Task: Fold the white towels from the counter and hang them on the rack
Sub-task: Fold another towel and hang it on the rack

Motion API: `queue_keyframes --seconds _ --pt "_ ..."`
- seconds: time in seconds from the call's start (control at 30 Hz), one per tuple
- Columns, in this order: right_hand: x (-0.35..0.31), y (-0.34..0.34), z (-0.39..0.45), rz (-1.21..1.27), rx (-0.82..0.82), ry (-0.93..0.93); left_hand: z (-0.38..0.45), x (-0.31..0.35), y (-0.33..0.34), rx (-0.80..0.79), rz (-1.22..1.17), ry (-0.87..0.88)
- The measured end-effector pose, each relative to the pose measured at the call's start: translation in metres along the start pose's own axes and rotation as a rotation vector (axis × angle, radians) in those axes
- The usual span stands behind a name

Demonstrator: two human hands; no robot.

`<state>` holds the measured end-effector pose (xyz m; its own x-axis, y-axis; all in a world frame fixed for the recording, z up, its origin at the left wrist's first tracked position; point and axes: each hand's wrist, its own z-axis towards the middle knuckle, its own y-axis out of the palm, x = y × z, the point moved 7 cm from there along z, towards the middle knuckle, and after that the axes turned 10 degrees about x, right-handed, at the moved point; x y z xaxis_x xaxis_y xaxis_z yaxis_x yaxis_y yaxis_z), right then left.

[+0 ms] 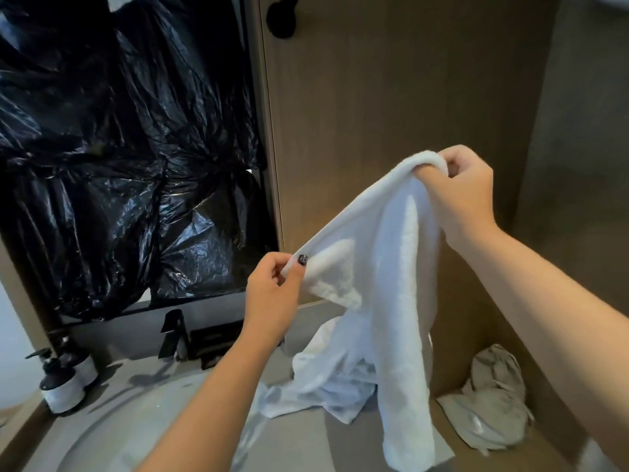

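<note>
White towel (398,267): lifted above the surface (299,437), edge pinched in my left hand (272,294), corner in my right hand (466,192). Step: spreading for folding. Next: find matching corners.

A towel (384,267) hung between two raised hands, the left hand (272,294) lower than the right hand (466,192). Below lay a towel pile (326,386) on the counter (299,444), with pump bottles (64,376) far left and a faucet (175,335) behind the sink (143,413).

Mirror (102,148) hidden behind black plastic (143,206)
</note>
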<state>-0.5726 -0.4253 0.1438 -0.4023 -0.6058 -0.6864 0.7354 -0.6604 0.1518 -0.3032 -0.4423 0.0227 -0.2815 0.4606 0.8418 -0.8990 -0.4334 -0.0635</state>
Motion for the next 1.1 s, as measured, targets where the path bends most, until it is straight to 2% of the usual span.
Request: queue_keyframes --seconds 0.1,0.17,0.2,0.27,0.33,0.4,0.5,0.63,0.7,0.73,0.77,0.83,0.9,1.0,1.1 --pt "-0.019 -0.021 0.009 0.013 0.037 -0.018 -0.006 0.008 0.017 0.007 -0.14 -0.061" --pt "-0.025 -0.027 0.008 -0.027 -0.042 -0.021 -0.01 0.013 0.021 0.062 -0.221 -0.151" --pt "-0.025 -0.026 0.005 -0.058 -0.139 0.001 -0.011 0.012 0.024 0.064 -0.277 -0.22" --pt "-0.016 -0.02 -0.012 -0.112 -0.456 0.091 -0.018 0.01 0.034 0.014 -0.443 -0.38" --pt "-0.003 -0.018 -0.039 -0.081 -0.749 0.188 -0.026 0.009 0.04 -0.029 -0.454 -0.451" --pt "0.012 -0.023 -0.061 0.033 -0.881 0.303 -0.033 0.002 0.045 -0.036 -0.398 -0.471" --pt "0.034 -0.036 -0.078 0.156 -0.889 0.437 -0.043 -0.008 0.055 -0.034 -0.356 -0.506" --pt "0.057 -0.06 -0.079 0.188 -0.783 0.526 -0.059 -0.004 0.065 -0.007 -0.366 -0.554" --pt "0.066 -0.073 -0.072 0.129 -0.731 0.497 -0.068 0.018 0.066 -0.042 -0.33 -0.472" --pt "0.068 -0.079 -0.067 0.082 -0.712 0.457 -0.074 0.034 0.069 -0.125 -0.293 -0.363" --pt "0.07 -0.085 -0.063 0.037 -0.701 0.407 -0.082 0.051 0.075 -0.268 -0.205 -0.22" --pt "0.07 -0.094 -0.054 -0.031 -0.704 0.297 -0.107 0.07 0.096 -0.583 0.133 0.007" --pt "0.07 -0.101 -0.048 -0.091 -0.72 0.196 -0.122 0.068 0.113 -0.714 0.378 0.088" --pt "0.07 -0.112 -0.039 -0.148 -0.751 0.083 -0.126 0.073 0.127 -0.676 0.419 0.153" --pt "0.071 -0.123 -0.036 -0.235 -0.887 0.014 -0.118 0.08 0.128 -0.559 0.409 0.209"
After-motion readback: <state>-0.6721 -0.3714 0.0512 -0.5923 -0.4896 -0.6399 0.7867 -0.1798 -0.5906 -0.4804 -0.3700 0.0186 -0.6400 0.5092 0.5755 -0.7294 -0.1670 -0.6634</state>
